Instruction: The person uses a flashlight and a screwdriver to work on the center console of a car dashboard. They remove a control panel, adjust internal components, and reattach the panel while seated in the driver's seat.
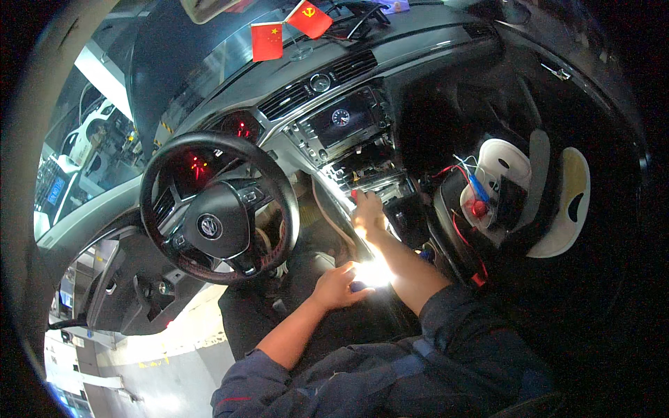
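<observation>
My left hand [334,286] is closed round a glowing work light [375,273] low over my lap. Its glare washes out much of the lamp's shape. Farther forward, my right hand [368,213] is closed at the edge of the centre console, with a small red piece [355,196] showing at its fingers. The rest of that piece is hidden, so its kind cannot be told. Just beyond this hand lies the lit, opened-up part of the console [369,171] below the dashboard screen [340,117].
A steering wheel [219,207] stands to the left, near an open door [139,285]. On the passenger seat side lie pale padded pieces [568,202], a blue-handled tool [478,188] and red wire [468,233]. Two small red flags [267,42] stand on the dashboard.
</observation>
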Demonstrator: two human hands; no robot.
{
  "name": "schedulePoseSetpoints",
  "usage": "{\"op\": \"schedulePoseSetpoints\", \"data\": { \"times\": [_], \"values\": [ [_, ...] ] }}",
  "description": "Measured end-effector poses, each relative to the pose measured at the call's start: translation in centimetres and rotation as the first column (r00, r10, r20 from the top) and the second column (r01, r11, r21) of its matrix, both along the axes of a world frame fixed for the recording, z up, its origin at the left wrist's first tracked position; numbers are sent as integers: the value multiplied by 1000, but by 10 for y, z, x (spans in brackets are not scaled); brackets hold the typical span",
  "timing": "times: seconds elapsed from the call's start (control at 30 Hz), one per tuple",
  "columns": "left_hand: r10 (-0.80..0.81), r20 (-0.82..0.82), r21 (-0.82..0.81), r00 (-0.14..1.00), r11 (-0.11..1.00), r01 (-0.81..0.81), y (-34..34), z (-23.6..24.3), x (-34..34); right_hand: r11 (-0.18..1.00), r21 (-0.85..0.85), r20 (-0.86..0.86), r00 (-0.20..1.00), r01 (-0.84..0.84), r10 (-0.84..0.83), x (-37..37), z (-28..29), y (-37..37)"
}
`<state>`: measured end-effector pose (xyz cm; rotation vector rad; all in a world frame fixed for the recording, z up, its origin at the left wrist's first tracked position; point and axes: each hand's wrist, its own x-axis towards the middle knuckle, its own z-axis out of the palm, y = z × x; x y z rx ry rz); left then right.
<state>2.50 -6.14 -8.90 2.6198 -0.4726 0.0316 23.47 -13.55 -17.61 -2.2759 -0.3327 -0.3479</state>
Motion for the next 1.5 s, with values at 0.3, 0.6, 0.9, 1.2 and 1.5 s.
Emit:
{"op": "schedulePoseSetpoints", "data": {
  "times": [0.3, 0.6, 0.9, 1.2, 1.5],
  "values": [
    [-68, -47, -88, 997, 994, 63, -6, -5, -8, 947, 49, -325, 891, -317, 316, 34, -7, 11],
    [-40, -153, -90, 987, 996, 27, -23, 5, -6, 838, 523, -109, 988, 152, -111, 9, 28, -1],
    [-32, -567, -588, 823, 715, -377, 20, -5, 56, 753, 602, -679, 666, 265, 308, -2, 37, 3],
    [51, -736, -676, 675, 11, -737, 36, -42, 197, 939, 341, -19, 998, -48, 58, -12, 18, 6],
    [38, -738, -669, 674, 97, -737, 59, -73, 218, 62, 765, -585, 651, 641, 483, -4, 19, 31]
  ]
}}
